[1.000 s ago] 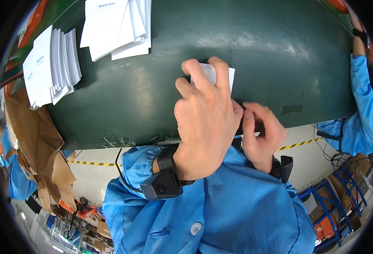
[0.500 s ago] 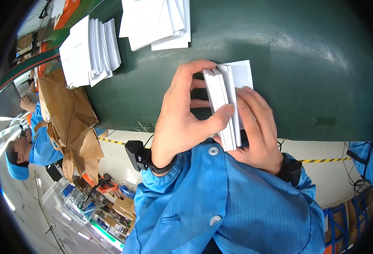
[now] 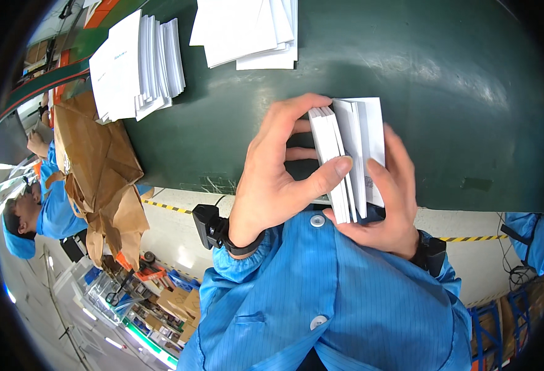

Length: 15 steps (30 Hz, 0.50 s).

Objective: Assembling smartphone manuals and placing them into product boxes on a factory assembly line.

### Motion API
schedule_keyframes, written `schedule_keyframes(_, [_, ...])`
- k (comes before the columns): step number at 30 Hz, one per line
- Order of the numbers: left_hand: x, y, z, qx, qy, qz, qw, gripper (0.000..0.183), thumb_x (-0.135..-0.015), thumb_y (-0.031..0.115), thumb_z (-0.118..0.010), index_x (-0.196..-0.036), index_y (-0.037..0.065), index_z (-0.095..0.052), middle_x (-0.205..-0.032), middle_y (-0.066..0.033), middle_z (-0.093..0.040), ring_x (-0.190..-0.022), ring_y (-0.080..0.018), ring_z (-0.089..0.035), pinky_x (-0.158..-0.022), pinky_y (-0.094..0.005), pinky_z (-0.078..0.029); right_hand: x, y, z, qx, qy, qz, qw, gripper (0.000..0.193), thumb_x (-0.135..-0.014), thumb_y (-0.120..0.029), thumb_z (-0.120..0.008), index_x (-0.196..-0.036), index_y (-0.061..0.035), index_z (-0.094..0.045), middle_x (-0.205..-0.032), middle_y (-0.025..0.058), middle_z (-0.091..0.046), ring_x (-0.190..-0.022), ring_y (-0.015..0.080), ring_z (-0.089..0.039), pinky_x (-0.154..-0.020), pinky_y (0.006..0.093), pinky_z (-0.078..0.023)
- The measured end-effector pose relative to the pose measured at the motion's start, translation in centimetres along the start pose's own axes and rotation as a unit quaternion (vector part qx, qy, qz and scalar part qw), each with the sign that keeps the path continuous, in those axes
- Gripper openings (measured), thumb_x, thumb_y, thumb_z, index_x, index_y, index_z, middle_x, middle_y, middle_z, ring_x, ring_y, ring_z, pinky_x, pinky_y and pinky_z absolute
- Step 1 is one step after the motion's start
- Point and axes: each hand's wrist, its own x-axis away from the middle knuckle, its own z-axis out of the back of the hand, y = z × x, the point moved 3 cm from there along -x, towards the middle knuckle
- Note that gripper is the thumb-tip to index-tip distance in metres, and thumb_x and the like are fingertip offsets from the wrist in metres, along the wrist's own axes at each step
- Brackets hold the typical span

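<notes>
Fanning wider than half a second ago, the white bundle of booklets point(image 3: 328, 139) is now parting, its right-hand pieces leaning away from the thicker left part. It is sitting between both hands at the near edge of the worktop point(image 3: 445, 136) (whether it is touching is hidden), its long axis running outward from the body, its far end tilting slightly left. The left hand point(image 3: 275, 167) is arching in, fingers gripping the thick part, thumb pressing its upper edges. The right hand point(image 3: 392, 198) is cupping the other side, bent fingers holding the outer piece.
</notes>
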Motion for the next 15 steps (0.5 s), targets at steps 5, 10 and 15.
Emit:
schedule_keyframes(5, [0.6,0.1,1.2,-0.139,0.000,-0.077,0.987,0.069,-0.097,0.024,-0.091,-0.156,0.004,-0.061,-0.149,-0.0210,-0.064,-0.130,-0.0391,-0.072,-0.108,-0.0491,-0.061,-0.5,-1.1,-1.5,-0.052,-0.026,0.003,0.998,0.105,-0.079,-0.008,-0.100,-0.168,0.0017,-0.047,-0.157,0.0410,-0.059,-0.139,0.0575,-0.068,-0.112,0.0561,-0.063])
schedule_keyframes(10, [1.0,0.5,2.1,-0.317,0.067,-0.142,0.935,0.063,-0.103,0.033,-0.085,-0.153,0.001,-0.064,-0.151,-0.0233,-0.068,-0.135,-0.0417,-0.067,-0.115,-0.0496,-0.053,-1.0,-1.4,-2.2,0.009,-0.054,0.022,0.998,0.092,-0.079,-0.014,-0.101,-0.157,0.0097,-0.057,-0.152,0.0395,-0.063,-0.137,0.0561,-0.069,-0.112,0.0578,-0.063])
schedule_keyframes(15, [1.4,-0.7,2.0,-0.093,0.063,-0.060,0.992,0.059,-0.103,0.033,-0.086,-0.150,0.002,-0.067,-0.149,-0.0212,-0.071,-0.135,-0.0402,-0.067,-0.114,-0.0484,-0.053,-1.3,-1.9,-2.4,0.000,-0.070,0.013,0.997,0.095,-0.080,-0.022,-0.103,-0.158,0.0078,-0.057,-0.156,0.0390,-0.059,-0.139,0.0540,-0.067,-0.113,0.0582,-0.061])
